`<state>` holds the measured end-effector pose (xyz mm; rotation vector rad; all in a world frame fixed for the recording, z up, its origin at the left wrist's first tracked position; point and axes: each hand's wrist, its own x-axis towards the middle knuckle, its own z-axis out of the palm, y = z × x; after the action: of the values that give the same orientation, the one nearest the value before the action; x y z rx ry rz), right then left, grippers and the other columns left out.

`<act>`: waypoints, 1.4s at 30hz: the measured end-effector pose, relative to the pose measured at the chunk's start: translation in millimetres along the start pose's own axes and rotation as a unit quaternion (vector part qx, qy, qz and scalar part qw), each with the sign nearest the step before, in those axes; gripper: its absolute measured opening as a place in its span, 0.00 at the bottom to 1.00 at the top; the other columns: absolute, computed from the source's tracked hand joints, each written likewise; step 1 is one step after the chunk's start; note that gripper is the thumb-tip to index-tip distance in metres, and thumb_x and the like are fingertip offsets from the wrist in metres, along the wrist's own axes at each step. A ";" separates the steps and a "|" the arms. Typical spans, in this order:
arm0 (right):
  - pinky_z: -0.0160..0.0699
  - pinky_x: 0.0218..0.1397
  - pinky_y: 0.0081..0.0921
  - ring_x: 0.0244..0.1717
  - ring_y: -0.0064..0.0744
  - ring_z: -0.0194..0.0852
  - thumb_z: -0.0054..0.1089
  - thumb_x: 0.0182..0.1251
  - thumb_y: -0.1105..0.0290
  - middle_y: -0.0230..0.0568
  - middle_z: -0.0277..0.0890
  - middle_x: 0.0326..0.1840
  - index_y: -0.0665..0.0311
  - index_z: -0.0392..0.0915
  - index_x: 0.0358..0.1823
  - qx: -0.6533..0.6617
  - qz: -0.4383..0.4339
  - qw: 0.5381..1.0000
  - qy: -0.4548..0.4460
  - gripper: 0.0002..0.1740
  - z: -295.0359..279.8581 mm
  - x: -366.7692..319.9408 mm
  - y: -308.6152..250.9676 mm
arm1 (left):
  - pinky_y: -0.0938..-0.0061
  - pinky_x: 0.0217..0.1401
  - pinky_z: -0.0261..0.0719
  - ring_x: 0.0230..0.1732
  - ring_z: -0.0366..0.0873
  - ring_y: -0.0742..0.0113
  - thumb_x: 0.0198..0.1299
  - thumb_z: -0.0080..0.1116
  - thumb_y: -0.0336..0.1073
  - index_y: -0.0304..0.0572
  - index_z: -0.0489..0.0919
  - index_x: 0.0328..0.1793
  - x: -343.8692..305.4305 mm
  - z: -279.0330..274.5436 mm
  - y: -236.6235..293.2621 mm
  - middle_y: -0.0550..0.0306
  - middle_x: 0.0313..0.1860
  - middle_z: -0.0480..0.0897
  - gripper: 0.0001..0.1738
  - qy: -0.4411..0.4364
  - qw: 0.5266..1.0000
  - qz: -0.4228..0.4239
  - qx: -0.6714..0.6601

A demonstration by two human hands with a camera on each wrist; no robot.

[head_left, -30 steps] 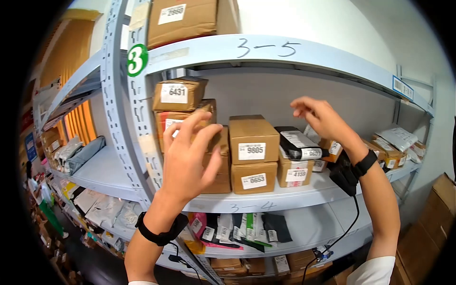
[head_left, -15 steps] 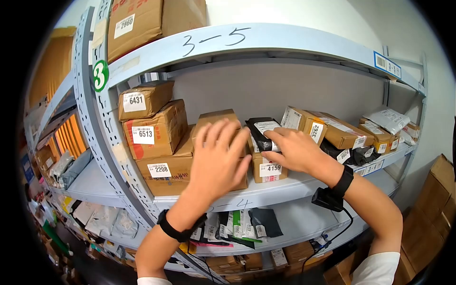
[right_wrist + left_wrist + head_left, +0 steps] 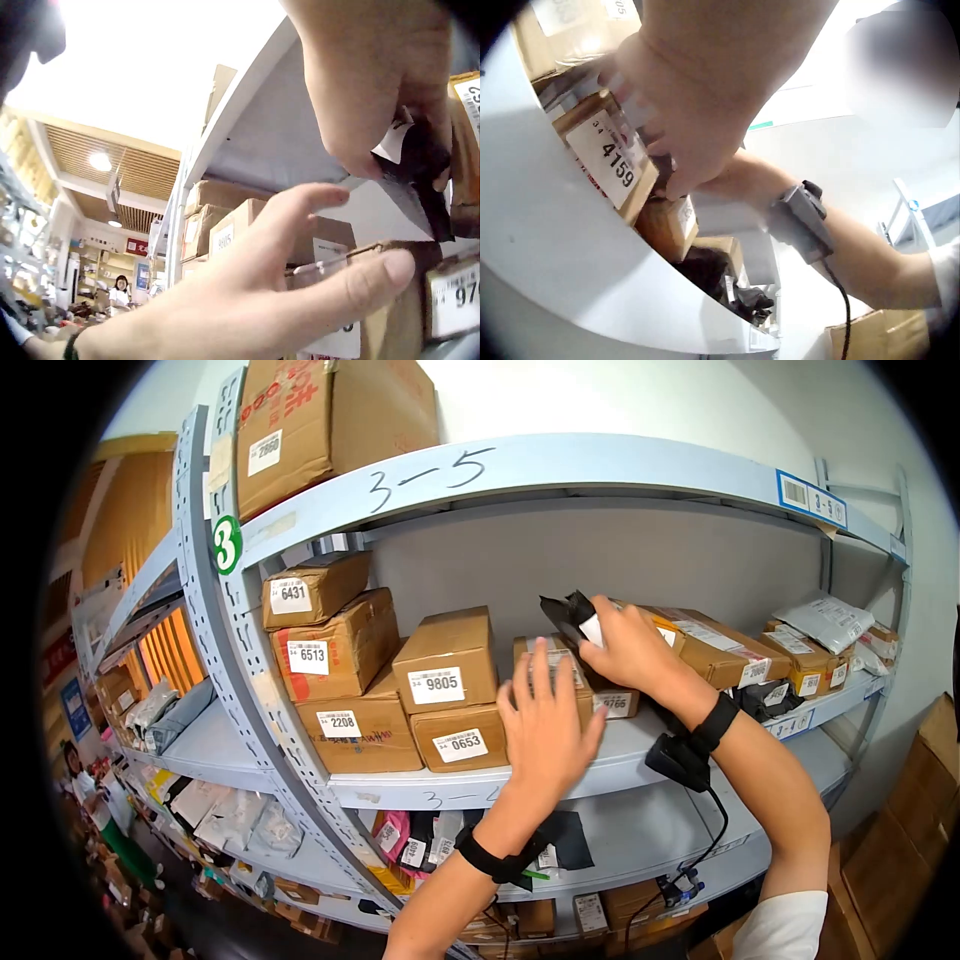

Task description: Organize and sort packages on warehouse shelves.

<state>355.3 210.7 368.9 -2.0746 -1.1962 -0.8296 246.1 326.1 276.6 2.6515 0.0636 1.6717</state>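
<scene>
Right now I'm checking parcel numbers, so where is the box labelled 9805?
In the head view, box 9805 sits on box 0653, left of the left hand and right of box 6513.

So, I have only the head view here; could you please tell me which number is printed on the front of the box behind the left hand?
Observer: The left wrist view shows 4159 on the label of that box, the part the left hand covers for you.
Operator: Thank you. And could you tell me whether the right hand has hold of the black package from one side only?
Observer: From both sides: in the right wrist view, fingertips show on either side of it, pinching it between them.
</scene>
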 end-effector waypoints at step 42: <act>0.74 0.70 0.43 0.69 0.50 0.72 0.70 0.63 0.70 0.50 0.78 0.63 0.64 0.79 0.62 0.032 -0.295 0.949 -0.105 0.25 15.8 -65.8 -12.8 | 0.46 0.57 0.80 0.49 0.84 0.38 0.54 0.77 0.49 0.30 0.84 0.44 -138.6 -222.1 -28.3 0.37 0.41 0.87 0.26 0.016 0.940 0.003 -0.342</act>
<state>321.2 193.8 311.6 -1.7955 -1.9891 -0.8196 -14.8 345.6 246.6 2.0931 -0.4416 1.3916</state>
